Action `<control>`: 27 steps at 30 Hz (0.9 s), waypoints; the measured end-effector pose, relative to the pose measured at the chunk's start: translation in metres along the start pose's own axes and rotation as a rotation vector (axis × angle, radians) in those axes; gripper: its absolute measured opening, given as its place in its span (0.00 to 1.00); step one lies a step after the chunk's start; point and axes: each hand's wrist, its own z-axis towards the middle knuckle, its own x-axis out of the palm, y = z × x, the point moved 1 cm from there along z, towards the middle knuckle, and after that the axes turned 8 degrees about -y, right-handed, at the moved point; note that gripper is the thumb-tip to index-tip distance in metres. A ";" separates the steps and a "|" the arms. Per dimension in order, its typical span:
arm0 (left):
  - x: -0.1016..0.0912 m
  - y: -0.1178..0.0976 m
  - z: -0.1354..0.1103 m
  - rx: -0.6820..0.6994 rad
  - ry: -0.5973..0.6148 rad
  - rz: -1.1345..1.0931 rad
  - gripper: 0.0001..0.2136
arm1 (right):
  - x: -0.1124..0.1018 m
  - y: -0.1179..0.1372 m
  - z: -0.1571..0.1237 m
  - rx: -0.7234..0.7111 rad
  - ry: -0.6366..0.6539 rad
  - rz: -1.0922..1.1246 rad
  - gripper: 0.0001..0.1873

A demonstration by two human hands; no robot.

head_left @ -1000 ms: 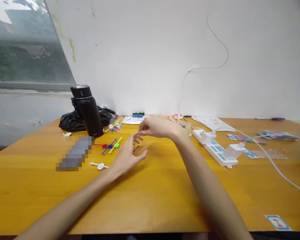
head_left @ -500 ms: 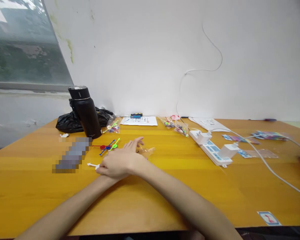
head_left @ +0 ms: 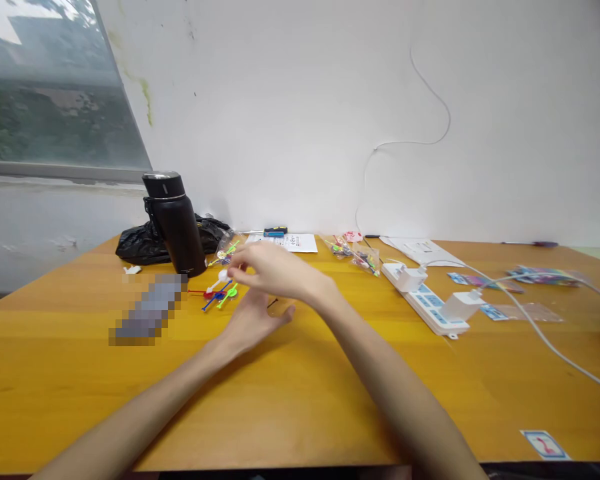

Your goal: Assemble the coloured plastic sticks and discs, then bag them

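My right hand [head_left: 279, 268] crosses above my left, its thumb and fingers pinched on a white plastic arrow spinner [head_left: 215, 285]. The white arrow is above or touching a small group of arrow spinners on the table: a red one [head_left: 200, 292], a blue one [head_left: 211, 301] and a green one [head_left: 231, 291]. Lower down, my left hand [head_left: 254, 321] is over the table with its thumb stretched out to the right; its other fingers are partly hidden by my right hand. A thin dark piece [head_left: 273, 303] shows beside the left hand.
A black bottle [head_left: 180, 233] stands at left before a black plastic bag [head_left: 135, 245], near a blurred-out flat item [head_left: 153, 308]. Behind lie bagged spinners [head_left: 341, 247], paper [head_left: 303, 243] and a screwdriver [head_left: 275, 232]. At right is a power strip [head_left: 430, 310] with cables.
My right hand has lifted and moved up and away from the table front, carrying the white arrow spinner toward the coloured ones. My left hand, mostly covered before, now shows its thumb.
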 end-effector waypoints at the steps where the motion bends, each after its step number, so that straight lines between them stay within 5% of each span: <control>1: -0.003 -0.001 -0.001 -0.002 -0.002 0.015 0.19 | -0.012 -0.003 -0.003 0.023 -0.029 0.004 0.14; 7: -0.007 -0.006 0.007 0.060 -0.024 -0.036 0.25 | -0.066 -0.026 -0.032 0.255 -0.109 0.014 0.18; 12: -0.007 -0.005 0.007 0.038 -0.050 -0.039 0.25 | -0.086 -0.039 -0.051 0.408 -0.025 0.007 0.17; 27: -0.009 -0.010 0.005 0.013 -0.031 -0.078 0.23 | -0.025 -0.052 -0.026 0.222 0.454 0.244 0.15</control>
